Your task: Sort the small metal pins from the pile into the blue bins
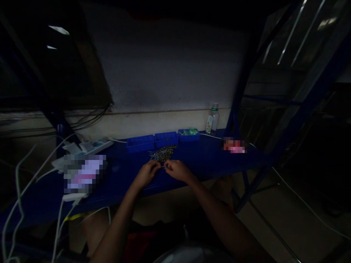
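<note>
My left hand (148,171) and my right hand (177,169) meet over the blue bench top (203,160), fingers pinched close together. Between them shows a thin metal pin-like piece (163,166), too small and dark to name. Just beyond the fingertips lies a heap of small metal parts (163,152). Behind the heap stand three blue trays (166,138) in a row; the right one holds green bits (190,132).
A small plastic bottle (212,119) stands at the back right by a blue frame post (239,95). A power strip (94,145) and white cables (59,215) crowd the left side. A grey wall rises behind. The scene is very dim.
</note>
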### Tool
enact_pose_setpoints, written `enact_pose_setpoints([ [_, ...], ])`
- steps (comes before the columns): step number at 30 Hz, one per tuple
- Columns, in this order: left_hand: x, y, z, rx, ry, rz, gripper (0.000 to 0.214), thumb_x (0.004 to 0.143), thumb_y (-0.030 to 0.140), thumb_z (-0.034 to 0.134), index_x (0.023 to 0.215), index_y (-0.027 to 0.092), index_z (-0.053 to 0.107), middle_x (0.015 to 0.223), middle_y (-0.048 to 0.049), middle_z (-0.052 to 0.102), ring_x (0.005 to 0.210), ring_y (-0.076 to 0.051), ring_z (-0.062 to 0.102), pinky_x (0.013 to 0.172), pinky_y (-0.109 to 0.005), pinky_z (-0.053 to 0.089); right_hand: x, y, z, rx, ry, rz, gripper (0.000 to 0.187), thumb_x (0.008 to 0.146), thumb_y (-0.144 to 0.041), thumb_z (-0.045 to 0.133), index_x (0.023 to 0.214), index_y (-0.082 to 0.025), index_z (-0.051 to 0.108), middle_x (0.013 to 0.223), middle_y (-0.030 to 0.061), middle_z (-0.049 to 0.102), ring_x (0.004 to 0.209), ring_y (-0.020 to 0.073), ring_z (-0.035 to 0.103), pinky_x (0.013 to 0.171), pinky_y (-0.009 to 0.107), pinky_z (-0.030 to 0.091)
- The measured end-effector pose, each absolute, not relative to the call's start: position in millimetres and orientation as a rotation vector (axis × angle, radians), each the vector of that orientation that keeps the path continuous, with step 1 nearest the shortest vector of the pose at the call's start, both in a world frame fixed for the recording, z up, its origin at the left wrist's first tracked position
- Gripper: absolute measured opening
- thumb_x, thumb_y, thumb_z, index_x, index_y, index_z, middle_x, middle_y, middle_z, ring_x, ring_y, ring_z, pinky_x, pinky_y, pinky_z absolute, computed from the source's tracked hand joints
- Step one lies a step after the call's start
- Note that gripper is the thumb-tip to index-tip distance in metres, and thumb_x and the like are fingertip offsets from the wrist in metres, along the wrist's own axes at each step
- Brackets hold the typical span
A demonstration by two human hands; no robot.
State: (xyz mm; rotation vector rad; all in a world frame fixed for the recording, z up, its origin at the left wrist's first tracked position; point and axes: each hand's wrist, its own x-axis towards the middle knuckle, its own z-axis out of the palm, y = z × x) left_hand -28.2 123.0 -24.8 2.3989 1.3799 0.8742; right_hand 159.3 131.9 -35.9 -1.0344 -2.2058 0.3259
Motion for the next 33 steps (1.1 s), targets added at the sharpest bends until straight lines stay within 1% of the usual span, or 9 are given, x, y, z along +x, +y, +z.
enact_pose_setpoints([
  [4,-27,122,-22,2.352,1.377,0.906,0.023,0.085,0.031,0.042,0.084,0.017,0.06,0.086,-0.0049,0.063,0.081,-0.018,0.058,0.074,-0.025,0.042,160,133,-38,-1.009,-2.193,0.332,0.011,0.081,-0.02,0.051,0.089,-0.02,0.059,0.07,-0.002,0.06,0.063,0.0094,0.053,0.061,0.019,0.035],
  [6,-26,121,-20,2.325,1.373,0.897,0.024,0.084,0.033,0.043,0.084,0.018,0.061,0.086,-0.0042,0.064,0.08,-0.018,0.059,0.073,-0.025,0.042,159,135,-40,-1.003,-2.168,0.322,0.011,0.083,-0.021,0.05,0.088,-0.019,0.059,0.073,-0.0008,0.062,0.066,0.01,0.055,0.063,0.019,0.037],
  [11,-20,114,-18,2.179,1.448,0.909,0.029,0.082,0.041,0.045,0.087,0.017,0.061,0.075,-0.0015,0.065,0.067,-0.016,0.059,0.062,-0.023,0.042,160,139,-42,-0.941,-2.062,0.337,0.012,0.085,-0.024,0.05,0.088,-0.018,0.06,0.084,0.0019,0.064,0.076,0.011,0.058,0.069,0.02,0.04],
  [13,-19,111,-19,2.138,1.466,0.939,0.03,0.081,0.042,0.046,0.087,0.017,0.061,0.074,-0.0014,0.065,0.066,-0.016,0.058,0.06,-0.022,0.041,160,141,-44,-0.935,-2.027,0.39,0.013,0.084,-0.027,0.052,0.089,-0.018,0.06,0.084,0.0022,0.065,0.078,0.0115,0.06,0.07,0.02,0.042],
  [17,-20,107,-19,2.103,1.423,0.958,0.03,0.081,0.039,0.046,0.086,0.016,0.063,0.08,-0.0025,0.067,0.072,-0.016,0.059,0.064,-0.023,0.042,160,144,-46,-0.968,-2.007,0.483,0.014,0.081,-0.031,0.058,0.087,-0.019,0.061,0.081,0.0016,0.066,0.076,0.0123,0.062,0.069,0.021,0.044],
  [21,-21,106,-17,2.158,1.339,0.91,0.03,0.082,0.038,0.045,0.088,0.016,0.065,0.086,-0.0031,0.068,0.077,-0.017,0.06,0.07,-0.024,0.044,159,144,-48,-0.99,-2.037,0.485,0.013,0.078,-0.031,0.061,0.083,-0.02,0.06,0.078,0.0004,0.066,0.072,0.0121,0.062,0.066,0.02,0.044],
  [25,-20,107,-18,2.217,1.324,0.863,0.032,0.083,0.038,0.044,0.092,0.017,0.067,0.093,-0.0046,0.068,0.083,-0.019,0.06,0.073,-0.025,0.044,159,144,-49,-0.962,-2.074,0.454,0.01,0.078,-0.028,0.061,0.083,-0.021,0.059,0.078,-0.0006,0.066,0.072,0.0114,0.062,0.066,0.019,0.044],
  [29,-20,107,-20,2.233,1.329,0.837,0.033,0.083,0.038,0.044,0.097,0.019,0.066,0.098,-0.0042,0.067,0.086,-0.019,0.06,0.076,-0.026,0.044,159,142,-49,-0.946,-2.11,0.456,0.011,0.078,-0.03,0.06,0.084,-0.021,0.059,0.08,-0.0007,0.067,0.073,0.0114,0.062,0.066,0.018,0.043],
  [33,-20,107,-19,2.24,1.315,0.829,0.032,0.084,0.038,0.043,0.097,0.02,0.066,0.101,-0.0038,0.067,0.089,-0.019,0.06,0.079,-0.026,0.043,160,140,-46,-0.947,-2.126,0.462,0.01,0.079,-0.03,0.06,0.084,-0.021,0.061,0.08,-0.0007,0.067,0.074,0.0117,0.062,0.066,0.018,0.043],
])
